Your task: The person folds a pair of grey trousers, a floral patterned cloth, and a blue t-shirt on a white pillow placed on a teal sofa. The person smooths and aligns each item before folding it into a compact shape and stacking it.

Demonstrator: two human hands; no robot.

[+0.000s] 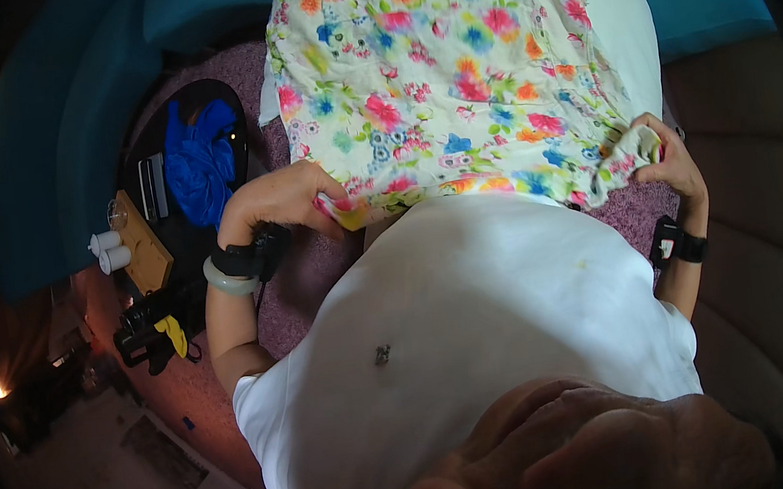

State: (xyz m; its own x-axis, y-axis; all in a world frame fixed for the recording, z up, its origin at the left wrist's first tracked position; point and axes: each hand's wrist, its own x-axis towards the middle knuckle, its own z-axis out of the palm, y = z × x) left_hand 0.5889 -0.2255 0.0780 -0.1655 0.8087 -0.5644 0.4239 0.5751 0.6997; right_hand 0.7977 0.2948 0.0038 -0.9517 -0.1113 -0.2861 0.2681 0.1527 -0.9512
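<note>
A white cloth with a bright floral print (449, 74) lies spread over a white padded surface in front of me. Its near edge is lifted toward my white shirt. My left hand (285, 199) pinches the near left corner, where a bit of yellow and pink fabric folds out from the fingers. At the near right corner, my right hand (673, 159) is closed on a bunched, crumpled part of the edge. Between the two hands the near edge sags slightly in loose folds. Whether the cloth is a garment or a plain sheet, I cannot tell.
The white padded surface (611, 7) shows along the cloth's right side. To the left, a dark round table (229, 89) bears a blue cloth bundle (199, 165), a wooden tray (149, 248) and white cups (110, 249). A teal curved sofa (61, 137) stands behind; brown padding (742, 185) is at right.
</note>
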